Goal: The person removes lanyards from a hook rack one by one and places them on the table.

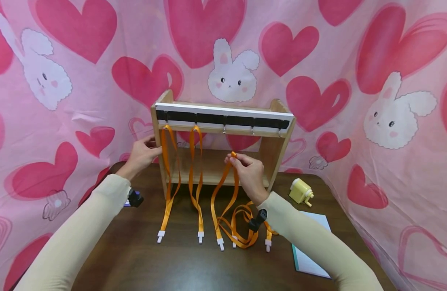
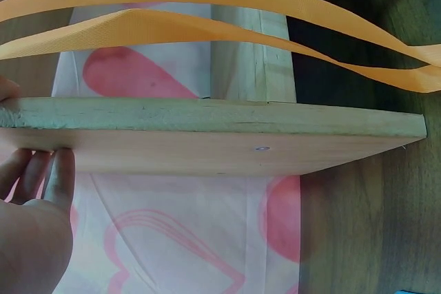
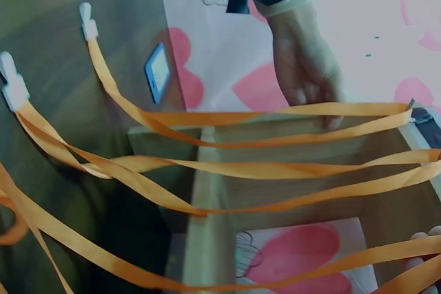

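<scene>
Orange lanyard [image 1: 213,202] hangs from the right hand [image 1: 249,173] — thumb and fingers pinch its upper end, below the third hook [image 1: 225,129] from the left. The left hand [image 1: 142,153] grips the left side of the wooden rack [image 1: 272,153], fingers against its outer face. Two hung lanyards [image 1: 191,169] occupy the first two hooks — loose lanyards [image 1: 269,234] lie on the table [image 1: 154,266].

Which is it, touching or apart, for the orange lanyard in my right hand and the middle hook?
Apart. The head view shows the orange lanyard pinched in the right hand, its top below the middle hook, with a gap between.
</scene>
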{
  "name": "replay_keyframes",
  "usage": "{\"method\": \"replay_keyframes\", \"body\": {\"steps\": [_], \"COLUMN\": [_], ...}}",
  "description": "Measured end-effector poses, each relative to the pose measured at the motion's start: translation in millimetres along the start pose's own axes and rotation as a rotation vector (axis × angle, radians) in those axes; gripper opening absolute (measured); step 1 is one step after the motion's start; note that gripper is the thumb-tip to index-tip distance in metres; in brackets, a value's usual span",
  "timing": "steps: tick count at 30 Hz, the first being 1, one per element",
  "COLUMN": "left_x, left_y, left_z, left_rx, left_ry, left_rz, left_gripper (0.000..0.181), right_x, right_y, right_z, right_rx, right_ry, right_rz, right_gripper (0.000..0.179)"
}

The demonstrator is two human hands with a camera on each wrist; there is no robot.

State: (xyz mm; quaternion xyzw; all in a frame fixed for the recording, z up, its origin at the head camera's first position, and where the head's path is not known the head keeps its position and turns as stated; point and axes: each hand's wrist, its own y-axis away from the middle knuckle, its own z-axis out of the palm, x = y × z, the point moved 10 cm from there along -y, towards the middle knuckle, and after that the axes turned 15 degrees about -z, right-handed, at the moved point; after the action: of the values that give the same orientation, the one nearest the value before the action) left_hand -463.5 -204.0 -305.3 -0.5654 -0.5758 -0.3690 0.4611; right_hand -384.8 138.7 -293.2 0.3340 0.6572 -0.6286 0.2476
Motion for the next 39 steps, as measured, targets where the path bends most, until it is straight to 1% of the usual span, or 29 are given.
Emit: {"method": "replay_keyframes", "body": {"steps": [6,13,17,20,26,30,35,39], "left_x": [-0.4,0.3,-0.2,-0.5,1.2,0.1,-0.7,0.1], "left_y": [0.0,2.5,3.5,3.3,3.0,3.8,4.8,5.0], "left_z": [-0.4,-0.7,-1.5,-2.3,-0.6,1.1,1.5,1.5], "left_rx": [-0.002,-0.010,-0.011,-0.011,-0.015,-0.029,-0.037,-0.029], "left_ry": [0.000,0.008,0.013,0.012,0.021,0.018,0.012,0.007], "left_rz": [-0.005,-0.007,-0.014,-0.022,-0.018,-0.026,-0.027,-0.020], "left_gripper": [0.058,0.057,0.058,0.060,0.060,0.060,0.060,0.059], "right_x": [3,8,8,11,27,34,43,51], "right_y": [21.5,53.7,69.2,79.7,102.2,114.8,121.5,126.2], "right_z": [0,7,11,15,20,21,17,15], "right_rx": [-0.023,-0.061,-0.093,-0.115,-0.158,-0.188,-0.177,-0.170], "right_ry": [-0.065,-0.159,-0.194,-0.196,-0.181,-0.191,-0.201,-0.191], "right_rz": [0.021,0.134,0.170,0.211,0.290,0.325,0.356,0.383], "right_gripper": [0.021,0.021,0.023,0.023,0.025,0.028,0.030,0.029]}}
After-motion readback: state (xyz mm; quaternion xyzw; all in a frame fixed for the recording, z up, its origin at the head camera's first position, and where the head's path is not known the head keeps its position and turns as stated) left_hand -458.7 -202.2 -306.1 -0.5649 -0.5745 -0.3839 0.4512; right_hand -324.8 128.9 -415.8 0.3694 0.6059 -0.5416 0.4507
